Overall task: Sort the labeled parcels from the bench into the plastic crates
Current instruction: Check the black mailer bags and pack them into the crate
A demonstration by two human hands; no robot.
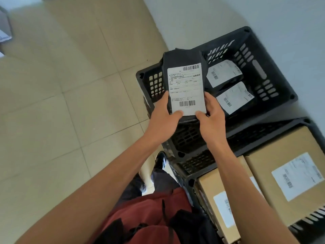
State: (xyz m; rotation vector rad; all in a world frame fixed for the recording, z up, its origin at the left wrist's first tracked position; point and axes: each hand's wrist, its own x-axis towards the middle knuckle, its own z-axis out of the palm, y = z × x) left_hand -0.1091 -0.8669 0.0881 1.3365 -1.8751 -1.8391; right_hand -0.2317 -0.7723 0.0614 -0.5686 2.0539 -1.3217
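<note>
Both hands hold a black bag parcel with a white shipping label, label facing up, over the near left corner of the far black crate. My left hand grips its lower left edge, thumb on the label. My right hand grips the lower right edge the same way. Two more black labeled parcels lie inside that crate. A nearer black crate holds two brown cardboard boxes with white labels.
Both crates stand on the floor against a white wall at the right. Beige floor tiles spread to the left. A grey object sits at the top left corner. My shoes and red clothing show below.
</note>
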